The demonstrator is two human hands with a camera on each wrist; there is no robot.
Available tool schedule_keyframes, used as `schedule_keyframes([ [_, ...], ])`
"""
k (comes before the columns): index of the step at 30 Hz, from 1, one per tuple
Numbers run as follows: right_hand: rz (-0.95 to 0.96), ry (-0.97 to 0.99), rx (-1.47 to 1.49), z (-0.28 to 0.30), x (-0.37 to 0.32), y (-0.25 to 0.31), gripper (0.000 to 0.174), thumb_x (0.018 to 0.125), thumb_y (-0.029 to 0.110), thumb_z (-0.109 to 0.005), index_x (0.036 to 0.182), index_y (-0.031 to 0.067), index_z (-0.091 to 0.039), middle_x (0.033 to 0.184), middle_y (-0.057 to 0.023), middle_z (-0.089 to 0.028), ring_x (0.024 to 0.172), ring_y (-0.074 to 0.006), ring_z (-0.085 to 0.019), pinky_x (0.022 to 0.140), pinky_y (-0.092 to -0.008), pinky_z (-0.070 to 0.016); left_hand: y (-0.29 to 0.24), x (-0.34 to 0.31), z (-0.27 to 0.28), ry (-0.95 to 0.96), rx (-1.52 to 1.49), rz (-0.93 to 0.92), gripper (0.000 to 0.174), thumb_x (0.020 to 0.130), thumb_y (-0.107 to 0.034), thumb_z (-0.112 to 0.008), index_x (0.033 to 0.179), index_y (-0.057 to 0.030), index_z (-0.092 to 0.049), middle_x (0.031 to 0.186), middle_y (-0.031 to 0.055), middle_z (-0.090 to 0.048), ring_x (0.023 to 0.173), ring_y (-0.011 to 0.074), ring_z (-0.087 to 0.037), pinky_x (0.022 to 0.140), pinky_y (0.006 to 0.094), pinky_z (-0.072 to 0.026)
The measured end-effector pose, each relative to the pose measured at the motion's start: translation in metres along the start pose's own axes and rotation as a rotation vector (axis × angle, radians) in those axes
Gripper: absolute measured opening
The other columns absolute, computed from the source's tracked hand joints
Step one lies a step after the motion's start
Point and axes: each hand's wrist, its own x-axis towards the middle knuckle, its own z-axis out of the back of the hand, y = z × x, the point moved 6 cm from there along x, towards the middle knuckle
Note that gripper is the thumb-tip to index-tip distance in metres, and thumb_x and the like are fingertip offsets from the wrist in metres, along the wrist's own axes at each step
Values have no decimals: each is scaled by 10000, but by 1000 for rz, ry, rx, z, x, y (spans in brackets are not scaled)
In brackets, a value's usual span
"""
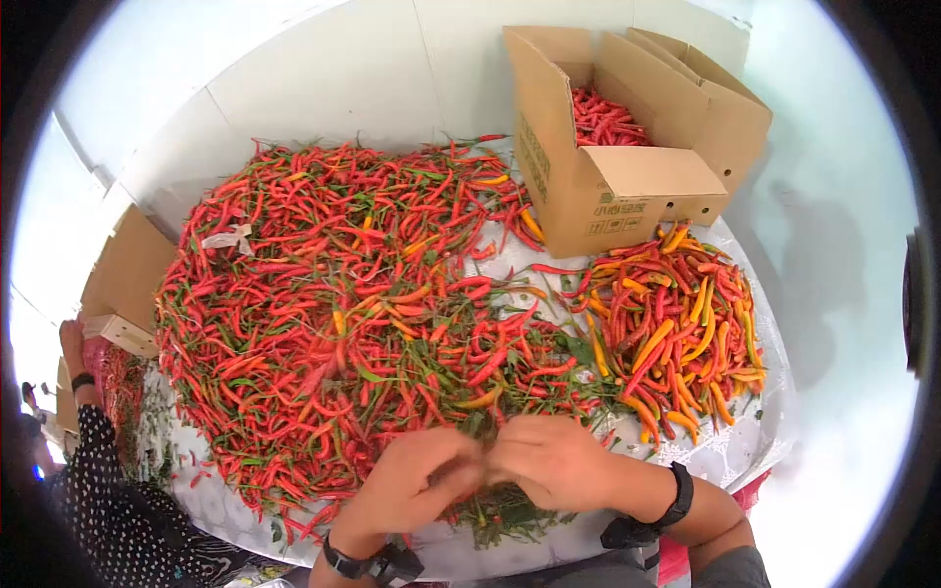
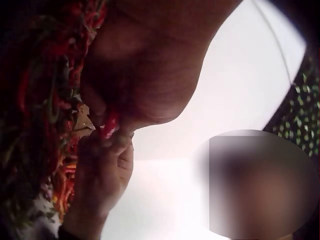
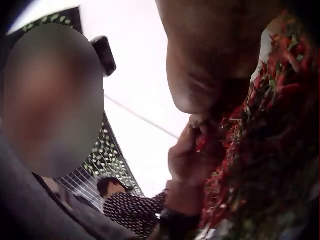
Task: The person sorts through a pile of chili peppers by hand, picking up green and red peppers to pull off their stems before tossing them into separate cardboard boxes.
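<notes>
Both hands meet at the near edge of a big heap of red chili peppers [image 1: 294, 323]. My left hand [image 1: 421, 480] grips a red chili pepper [image 3: 202, 144], which shows between its curled fingers in the right wrist view. My right hand [image 1: 554, 461] is pressed up close against it, fingertips bent in. From the left wrist view, the same red chili pepper [image 2: 110, 124] sits between the left hand [image 2: 145, 65] and the pinching fingertips of the right hand [image 2: 107, 175]. In the head view the fingers hide it.
Right of the heap lies a smaller pile of orange and red chilies [image 1: 676, 333]. Behind it stands an open cardboard box [image 1: 559, 186] with red chilies inside. Green stems [image 1: 505, 514] lie below the hands. Another person's arm [image 1: 93, 421] reaches toward a box [image 1: 123, 269] at left.
</notes>
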Motion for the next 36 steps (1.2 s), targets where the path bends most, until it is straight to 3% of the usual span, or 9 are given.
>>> schedule_keyframes([
  [4, -77, 91, 294, -2, -2, -1, 127, 819, 169, -616, 889, 64, -597, 765, -94, -533, 737, -294, -549, 640, -402, -442, 16, -18, -12, 102, -572, 172, 206, 912, -216, -574, 893, -11, -566, 779, 22, -554, 707, 116, -538, 622, 291, -441],
  [8, -72, 194, 265, 24, -1, -10, 131, 802, 187, -626, 875, 78, -634, 784, -87, -550, 755, -286, -555, 668, -417, -444, 24, -14, -4, -246, -750, 53, 346, 890, -354, -600, 854, -31, -481, 698, 65, -513, 650, 163, -532, 560, 297, -448],
  [13, -400, -131, -587, 63, -7, -51, 182, 694, 122, -706, 862, 72, -656, 857, -79, -591, 849, -278, -558, 754, -377, -456, 41, -14, 11, -400, -1202, 55, 324, 890, -320, -593, 984, -43, -453, 749, 29, -431, 661, 158, -504, 488, 244, -430],
  [17, -377, -50, -645, 52, -10, -66, 166, 704, 70, -689, 861, 49, -639, 954, -97, -571, 905, -304, -540, 793, -389, -454, 50, -16, 15, -371, -1515, 98, 282, 888, -227, -608, 1048, -45, -464, 839, 17, -454, 740, 137, -495, 515, 215, -420],
  [19, -315, -235, -579, 59, -4, -53, 201, 706, 67, -684, 897, 52, -624, 977, -126, -567, 936, -330, -543, 800, -403, -453, 59, -16, 16, -355, -1601, 99, 241, 895, -173, -596, 1051, -43, -466, 862, 17, -451, 761, 128, -494, 511, 197, -413],
  [24, -278, -385, -462, 54, -2, -39, 305, 676, 27, -695, 966, 62, -610, 1118, -182, -531, 1069, -361, -517, 902, -428, -428, 56, -14, 16, -328, -1597, 87, 286, 736, 44, -539, 1008, -17, -475, 791, 14, -365, 566, 92, -390, 394, 183, -314],
  [31, -23, 60, -505, -4, 18, -2, 373, 602, 96, -722, 968, 125, -649, 1133, -97, -547, 1146, -319, -480, 921, -454, -398, 54, -17, 22, -319, -1629, 38, 230, 774, 11, -537, 997, -13, -485, 897, 88, -513, 563, 123, -474, 393, 196, -344],
  [35, -36, 24, -600, -4, 19, -4, 251, 608, 86, -707, 841, 113, -619, 1103, -82, -567, 1150, -295, -486, 918, -435, -395, 54, -19, 24, -382, -1527, 23, 189, 858, -40, -511, 1043, -25, -476, 853, 90, -551, 615, 119, -521, 427, 187, -392],
  [36, -6, -18, -590, -1, 18, -8, 150, 692, 141, -622, 823, 79, -584, 1086, -103, -566, 1090, -311, -516, 892, -442, -416, 54, -20, 24, -416, -1501, 38, 183, 863, -59, -525, 1038, -29, -481, 854, 85, -550, 629, 119, -522, 442, 188, -400],
])
